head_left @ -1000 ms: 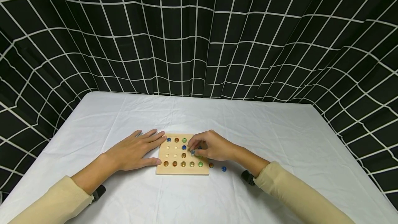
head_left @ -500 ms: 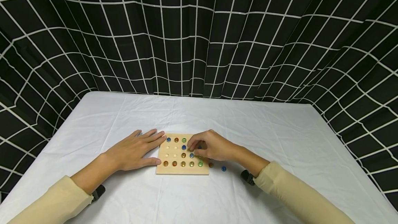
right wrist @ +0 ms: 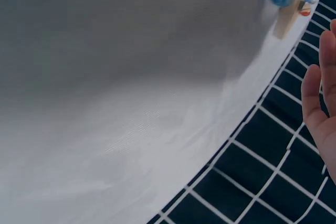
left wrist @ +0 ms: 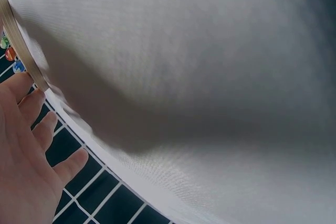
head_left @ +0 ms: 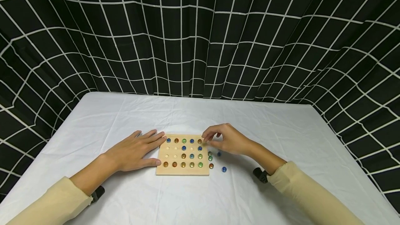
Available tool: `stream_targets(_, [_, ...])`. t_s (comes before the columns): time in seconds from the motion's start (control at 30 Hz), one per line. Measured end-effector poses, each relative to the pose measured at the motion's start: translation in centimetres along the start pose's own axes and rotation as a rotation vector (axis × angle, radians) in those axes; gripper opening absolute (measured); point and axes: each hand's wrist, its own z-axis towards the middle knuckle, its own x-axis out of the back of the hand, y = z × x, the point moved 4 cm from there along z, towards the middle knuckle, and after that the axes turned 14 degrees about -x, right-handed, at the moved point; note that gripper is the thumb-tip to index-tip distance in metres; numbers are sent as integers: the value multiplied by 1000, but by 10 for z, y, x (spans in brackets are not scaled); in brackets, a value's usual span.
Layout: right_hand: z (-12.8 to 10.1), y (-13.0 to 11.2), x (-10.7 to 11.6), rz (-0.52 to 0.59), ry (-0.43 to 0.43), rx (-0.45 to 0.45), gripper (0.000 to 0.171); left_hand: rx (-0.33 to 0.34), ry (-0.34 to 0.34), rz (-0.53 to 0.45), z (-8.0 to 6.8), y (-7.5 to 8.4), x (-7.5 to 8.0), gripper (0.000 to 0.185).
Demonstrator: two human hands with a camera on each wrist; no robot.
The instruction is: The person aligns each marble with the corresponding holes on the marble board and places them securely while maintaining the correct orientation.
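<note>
A square wooden peg board lies on the white tablecloth, dimpled in rows that seat glass marbles: the row at 6 o'clock is full, and the columns toward 3 o'clock are mostly filled, while several dimples toward 9 o'clock remain bare. The left hand lies flat at the board's 9 o'clock edge, fingers straight and spread, fingertips and thumb touching the wood, apparently to keep it from sliding. The right hand hovers off the board's 2 o'clock corner, fingers loosely curled with thumb and forefinger drawn near each other; whether they pinch a marble cannot be told. Loose marbles rest on the cloth at the board's 3 to 4 o'clock side, within that hand's easy reach. A black grid-patterned curtain hangs behind at 12 o'clock.
</note>
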Motion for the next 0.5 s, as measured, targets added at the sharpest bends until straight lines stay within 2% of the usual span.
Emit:
stream_targets(0.2, [-9, 15, 5, -3, -18, -44, 21, -3, 1, 6, 1, 0, -1, 82])
stream_targets(0.37, [-16, 27, 7, -3, -27, -39, 23, -1, 2, 3, 0, 0, -1, 82])
stream_targets(0.5, [-20, 35, 4, 9, -66, -45, 24, 1, 1, 1, 0, 0, 0, 82])
